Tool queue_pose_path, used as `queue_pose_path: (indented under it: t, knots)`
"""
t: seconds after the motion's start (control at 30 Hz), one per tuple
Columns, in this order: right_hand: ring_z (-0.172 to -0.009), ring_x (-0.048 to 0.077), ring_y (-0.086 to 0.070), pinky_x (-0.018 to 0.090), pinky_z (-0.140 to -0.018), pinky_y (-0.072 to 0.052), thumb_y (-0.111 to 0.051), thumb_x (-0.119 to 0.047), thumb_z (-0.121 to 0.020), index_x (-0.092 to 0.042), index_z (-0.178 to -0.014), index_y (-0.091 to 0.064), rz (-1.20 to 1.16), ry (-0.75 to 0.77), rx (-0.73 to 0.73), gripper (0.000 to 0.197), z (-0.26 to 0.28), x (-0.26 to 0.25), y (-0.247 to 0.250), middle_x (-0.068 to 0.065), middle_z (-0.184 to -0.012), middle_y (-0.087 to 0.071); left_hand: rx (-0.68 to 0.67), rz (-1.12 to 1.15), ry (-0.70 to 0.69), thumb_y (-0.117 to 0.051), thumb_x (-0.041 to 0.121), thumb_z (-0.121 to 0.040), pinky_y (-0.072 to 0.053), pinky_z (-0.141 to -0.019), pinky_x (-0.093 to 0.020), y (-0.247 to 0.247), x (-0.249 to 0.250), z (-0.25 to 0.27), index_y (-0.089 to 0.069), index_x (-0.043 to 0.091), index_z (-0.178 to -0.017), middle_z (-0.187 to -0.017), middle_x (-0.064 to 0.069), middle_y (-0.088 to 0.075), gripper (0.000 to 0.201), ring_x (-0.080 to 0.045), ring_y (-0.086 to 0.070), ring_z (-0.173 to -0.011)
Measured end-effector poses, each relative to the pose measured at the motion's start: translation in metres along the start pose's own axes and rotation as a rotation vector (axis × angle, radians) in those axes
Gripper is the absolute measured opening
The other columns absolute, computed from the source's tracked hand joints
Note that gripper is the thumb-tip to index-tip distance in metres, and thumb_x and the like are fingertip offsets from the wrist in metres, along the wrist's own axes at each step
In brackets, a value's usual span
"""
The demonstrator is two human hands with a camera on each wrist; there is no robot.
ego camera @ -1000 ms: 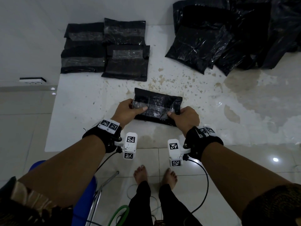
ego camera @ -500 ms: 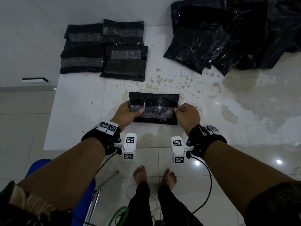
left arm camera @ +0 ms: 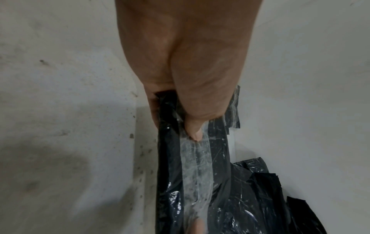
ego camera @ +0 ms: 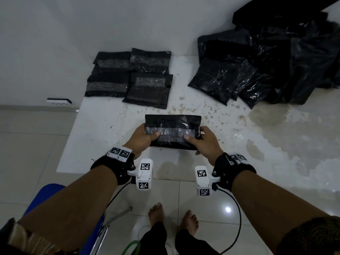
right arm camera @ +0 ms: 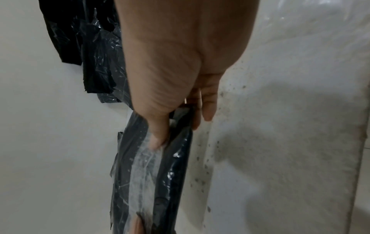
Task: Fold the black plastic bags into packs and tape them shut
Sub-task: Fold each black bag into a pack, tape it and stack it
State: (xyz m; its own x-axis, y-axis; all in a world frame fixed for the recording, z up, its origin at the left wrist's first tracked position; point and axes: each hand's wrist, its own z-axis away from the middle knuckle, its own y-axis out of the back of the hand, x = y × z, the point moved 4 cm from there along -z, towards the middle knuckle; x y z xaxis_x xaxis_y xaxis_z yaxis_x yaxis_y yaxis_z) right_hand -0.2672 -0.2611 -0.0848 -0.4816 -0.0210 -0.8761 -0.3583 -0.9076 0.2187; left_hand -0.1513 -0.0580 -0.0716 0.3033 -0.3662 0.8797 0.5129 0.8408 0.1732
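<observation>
Pack now lifted and levelled versus a second ago, tape strip facing up. Left hand grips its left end, right hand its right end, thumbs on the tape. Beyond: four taped packs far left on the stained white table, loose black bags far right.

At six o'clock my bare feet stand on pale floor tiles. A blue chair sits at seven o'clock. The stained white slab fills the middle; a white wall rises at twelve o'clock.
</observation>
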Motion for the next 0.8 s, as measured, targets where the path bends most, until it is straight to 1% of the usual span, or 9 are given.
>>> queue_pose_path:
  t: [0.07, 0.13, 0.2, 0.3, 0.4, 0.47, 0.53, 0.67, 0.8]
  knots:
    - [-0.091, 0.012, -0.065, 0.020, -0.047, -0.049, -0.086, -0.048, -0.069, -0.024, -0.116, -0.056, 0.030, 0.010, -0.009, 0.061, 0.002, -0.008, 0.001, -0.009, -0.105, -0.067, 0.012, 0.007, -0.022, -0.067, 0.013, -0.092, -0.046, -0.105, -0.048, -0.006, 0.009, 0.007, -0.055, 0.013, -0.129, -0.122, -0.005, -0.066, 0.040, -0.023, -0.062, -0.115]
    - [-0.090, 0.010, -0.066, 0.020, -0.045, -0.049, -0.088, -0.046, -0.066, -0.026, -0.114, -0.060, 0.031, 0.029, 0.019, 0.059, 0.004, -0.016, 0.004, -0.011, -0.103, -0.068, 0.030, 0.006, -0.052, -0.067, 0.013, -0.092, -0.047, -0.104, -0.045, -0.012, 0.017, 0.012, -0.055, 0.015, -0.127, -0.122, -0.004, -0.066, 0.037, -0.021, -0.062, -0.114]
    - [-0.088, 0.009, -0.066, 0.021, -0.046, -0.050, -0.085, -0.040, -0.074, -0.025, -0.108, -0.064, 0.003, 0.042, 0.036, 0.043, 0.003, -0.023, 0.009, -0.009, -0.100, -0.070, 0.049, 0.029, -0.069, -0.065, 0.012, -0.093, -0.048, -0.103, -0.043, -0.016, 0.024, 0.016, -0.055, 0.016, -0.124, -0.120, -0.004, -0.066, 0.033, -0.020, -0.062, -0.112]
    - [-0.080, 0.016, -0.067, 0.026, -0.047, -0.051, -0.070, -0.035, -0.090, -0.015, -0.098, -0.067, -0.038, 0.030, 0.050, 0.022, -0.001, -0.035, 0.027, 0.005, -0.100, -0.071, 0.053, 0.061, -0.077, -0.063, 0.010, -0.094, -0.049, -0.101, -0.044, -0.020, 0.034, 0.022, -0.056, 0.015, -0.124, -0.118, -0.005, -0.068, 0.032, -0.021, -0.065, -0.110]
    - [-0.064, 0.025, -0.063, 0.028, -0.044, -0.050, -0.060, -0.027, -0.098, -0.006, -0.081, -0.059, -0.063, 0.031, 0.045, 0.027, -0.006, -0.040, 0.044, 0.016, -0.089, -0.064, 0.026, 0.062, -0.074, -0.060, 0.010, -0.096, -0.050, -0.101, -0.047, -0.025, 0.043, 0.024, -0.056, 0.013, -0.127, -0.120, -0.008, -0.068, 0.032, -0.024, -0.065, -0.111]
    - [-0.061, 0.026, -0.061, 0.027, -0.042, -0.049, -0.058, -0.023, -0.099, 0.000, -0.083, -0.060, -0.071, 0.046, 0.037, 0.028, -0.006, -0.042, 0.051, 0.016, -0.085, -0.061, 0.010, 0.073, -0.060, -0.054, 0.010, -0.099, -0.050, -0.100, -0.047, -0.032, 0.050, 0.025, -0.055, 0.012, -0.129, -0.122, -0.009, -0.067, 0.029, -0.025, -0.064, -0.112]
    - [-0.062, 0.024, -0.062, 0.026, -0.041, -0.049, -0.055, -0.022, -0.101, 0.002, -0.095, -0.065, -0.093, 0.049, 0.044, 0.026, -0.006, -0.043, 0.057, 0.014, -0.087, -0.064, 0.015, 0.086, -0.028, -0.046, 0.011, -0.103, -0.052, -0.097, -0.043, -0.037, 0.056, 0.026, -0.052, 0.010, -0.130, -0.125, -0.010, -0.065, 0.027, -0.025, -0.063, -0.113]
    - [-0.069, 0.023, -0.064, 0.027, -0.045, -0.050, -0.049, -0.024, -0.104, -0.011, -0.100, -0.067, -0.131, 0.031, 0.023, 0.022, -0.001, -0.042, 0.068, 0.009, -0.091, -0.066, 0.042, 0.094, 0.020, -0.039, 0.017, -0.106, -0.054, -0.080, -0.035, -0.045, 0.068, 0.025, -0.050, 0.013, -0.129, -0.126, -0.008, -0.063, 0.026, -0.024, -0.062, -0.110]
    - [-0.073, 0.020, -0.061, 0.028, -0.049, -0.051, -0.041, -0.027, -0.106, -0.014, -0.102, -0.064, -0.163, -0.010, -0.003, 0.027, 0.005, -0.036, 0.076, 0.005, -0.091, -0.063, 0.034, 0.057, 0.010, -0.037, 0.017, -0.106, -0.051, -0.096, -0.046, -0.055, 0.076, 0.024, -0.049, 0.017, -0.134, -0.127, -0.006, -0.062, 0.030, -0.025, -0.060, -0.116]
